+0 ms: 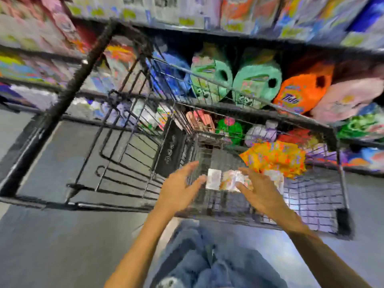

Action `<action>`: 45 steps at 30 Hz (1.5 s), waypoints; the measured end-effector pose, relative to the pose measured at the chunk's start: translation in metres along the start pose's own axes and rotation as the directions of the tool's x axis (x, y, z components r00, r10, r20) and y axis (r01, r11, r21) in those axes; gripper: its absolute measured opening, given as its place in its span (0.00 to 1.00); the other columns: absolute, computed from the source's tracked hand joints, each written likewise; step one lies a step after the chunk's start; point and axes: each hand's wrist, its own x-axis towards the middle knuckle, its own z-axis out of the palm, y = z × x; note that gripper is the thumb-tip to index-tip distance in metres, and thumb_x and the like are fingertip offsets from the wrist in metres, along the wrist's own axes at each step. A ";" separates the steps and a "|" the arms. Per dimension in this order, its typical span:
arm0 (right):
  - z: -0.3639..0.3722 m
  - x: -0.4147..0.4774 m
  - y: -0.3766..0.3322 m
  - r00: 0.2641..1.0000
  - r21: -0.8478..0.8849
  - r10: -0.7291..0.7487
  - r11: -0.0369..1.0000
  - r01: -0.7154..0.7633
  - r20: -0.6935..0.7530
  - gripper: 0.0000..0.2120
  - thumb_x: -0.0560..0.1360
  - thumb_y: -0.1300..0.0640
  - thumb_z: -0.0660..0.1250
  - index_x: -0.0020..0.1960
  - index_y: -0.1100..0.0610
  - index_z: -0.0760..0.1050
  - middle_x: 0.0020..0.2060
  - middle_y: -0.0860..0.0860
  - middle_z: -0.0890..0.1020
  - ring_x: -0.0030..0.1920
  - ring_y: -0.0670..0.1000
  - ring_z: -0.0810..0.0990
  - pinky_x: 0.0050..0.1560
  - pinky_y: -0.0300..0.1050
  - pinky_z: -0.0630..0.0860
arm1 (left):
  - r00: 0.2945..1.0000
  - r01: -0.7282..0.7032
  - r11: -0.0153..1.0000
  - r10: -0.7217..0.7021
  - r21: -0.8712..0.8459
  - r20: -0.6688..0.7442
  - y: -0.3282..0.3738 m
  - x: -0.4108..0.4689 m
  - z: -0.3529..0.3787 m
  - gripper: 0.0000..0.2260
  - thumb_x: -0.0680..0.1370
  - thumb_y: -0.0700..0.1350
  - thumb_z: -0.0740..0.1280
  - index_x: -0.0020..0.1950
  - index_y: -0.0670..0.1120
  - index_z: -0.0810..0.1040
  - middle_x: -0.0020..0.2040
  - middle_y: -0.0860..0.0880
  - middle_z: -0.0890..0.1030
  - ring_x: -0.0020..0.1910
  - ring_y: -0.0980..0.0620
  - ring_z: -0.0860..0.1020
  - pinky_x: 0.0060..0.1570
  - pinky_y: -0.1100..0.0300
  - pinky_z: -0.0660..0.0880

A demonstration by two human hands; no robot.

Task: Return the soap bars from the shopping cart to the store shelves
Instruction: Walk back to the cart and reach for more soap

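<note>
Soap bars [226, 180] lie low in shopping cart [311, 196], beside orange bag [274, 156]. I see left hand [178, 190] and right hand [261, 194] flanking pack, fingers spread straight, gripping nothing. Contact unclear through blur. Two-sided approach, I judge, for lift toward shelves [228, 36].

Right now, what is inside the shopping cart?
Pale wrapped soap bars lie in the cart, with an orange-yellow pack beyond them. The right hand covers some of the bars, so their count is unclear.
</note>
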 end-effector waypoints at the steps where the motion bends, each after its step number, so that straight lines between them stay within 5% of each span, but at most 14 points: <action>1: 0.002 0.009 0.000 0.999 0.000 0.041 0.999 -0.041 0.006 0.22 0.76 0.50 0.66 0.68 0.54 0.70 0.63 0.54 0.77 0.60 0.56 0.76 0.58 0.43 0.68 | 0.999 0.008 0.999 -0.010 0.035 0.047 -0.005 0.019 -0.001 0.28 0.75 0.61 0.61 0.70 0.48 0.69 0.67 0.48 0.75 0.65 0.49 0.73 0.62 0.52 0.71; 8: 0.036 0.063 0.041 0.974 -0.033 0.188 0.982 -0.185 0.124 0.25 0.76 0.51 0.65 0.71 0.58 0.66 0.64 0.57 0.76 0.64 0.55 0.73 0.63 0.45 0.67 | 0.909 0.169 0.975 -0.211 0.144 0.360 -0.043 0.125 0.055 0.25 0.79 0.55 0.62 0.71 0.44 0.67 0.65 0.41 0.75 0.58 0.44 0.77 0.57 0.54 0.72; 14: 0.083 0.128 0.088 0.942 -0.228 0.261 0.950 -0.212 0.209 0.29 0.76 0.47 0.64 0.73 0.55 0.61 0.66 0.56 0.72 0.64 0.57 0.73 0.58 0.48 0.72 | 0.825 0.392 0.913 -0.402 0.110 0.398 -0.096 0.177 0.123 0.27 0.77 0.53 0.66 0.72 0.42 0.66 0.66 0.45 0.74 0.59 0.45 0.76 0.61 0.52 0.72; 17: 0.114 0.156 0.107 0.931 -0.342 0.259 0.926 -0.162 0.259 0.31 0.75 0.44 0.64 0.73 0.56 0.60 0.66 0.57 0.70 0.67 0.58 0.68 0.63 0.49 0.66 | 0.791 0.466 0.874 -0.481 0.137 0.378 -0.128 0.193 0.154 0.29 0.75 0.55 0.68 0.70 0.40 0.67 0.65 0.43 0.74 0.63 0.43 0.73 0.63 0.52 0.70; 23: 0.156 0.195 0.129 0.917 -0.510 0.235 0.859 -0.041 0.322 0.34 0.73 0.36 0.61 0.72 0.55 0.60 0.71 0.55 0.66 0.73 0.57 0.58 0.71 0.54 0.55 | 0.732 0.557 0.818 -0.566 0.146 0.379 -0.172 0.210 0.203 0.25 0.68 0.62 0.71 0.55 0.44 0.78 0.47 0.48 0.83 0.45 0.49 0.80 0.49 0.54 0.77; 28: 0.165 0.208 0.128 0.919 -0.534 0.257 0.843 -0.063 0.298 0.32 0.71 0.37 0.66 0.68 0.54 0.67 0.62 0.57 0.76 0.68 0.58 0.68 0.73 0.61 0.45 | 0.727 0.602 0.781 -0.622 0.165 0.292 -0.170 0.212 0.220 0.46 0.57 0.71 0.72 0.65 0.42 0.71 0.56 0.44 0.81 0.53 0.44 0.80 0.50 0.52 0.78; 35: 0.171 0.200 0.130 0.953 -0.427 0.210 0.899 -0.099 0.219 0.29 0.70 0.43 0.69 0.67 0.53 0.68 0.59 0.55 0.75 0.69 0.57 0.64 0.73 0.57 0.41 | 0.723 0.657 0.750 -0.655 0.076 0.220 -0.164 0.207 0.229 0.28 0.64 0.57 0.77 0.55 0.44 0.72 0.55 0.47 0.80 0.52 0.47 0.79 0.50 0.52 0.78; 40: 0.187 0.175 0.137 0.994 -0.350 0.010 0.935 -0.048 -0.109 0.30 0.61 0.44 0.77 0.57 0.58 0.77 0.46 0.58 0.79 0.52 0.60 0.76 0.59 0.54 0.66 | 0.742 0.631 0.763 -0.646 0.140 0.179 -0.155 0.206 0.231 0.26 0.65 0.59 0.76 0.50 0.44 0.71 0.49 0.50 0.79 0.45 0.51 0.77 0.38 0.57 0.77; 45: 0.182 0.162 0.129 0.974 -0.118 0.114 0.983 -0.139 -0.196 0.26 0.63 0.54 0.76 0.59 0.60 0.76 0.48 0.60 0.78 0.45 0.61 0.78 0.41 0.50 0.76 | 0.690 0.703 0.711 -0.689 0.019 0.222 -0.156 0.202 0.232 0.22 0.64 0.54 0.78 0.47 0.45 0.73 0.45 0.48 0.82 0.41 0.50 0.81 0.37 0.56 0.79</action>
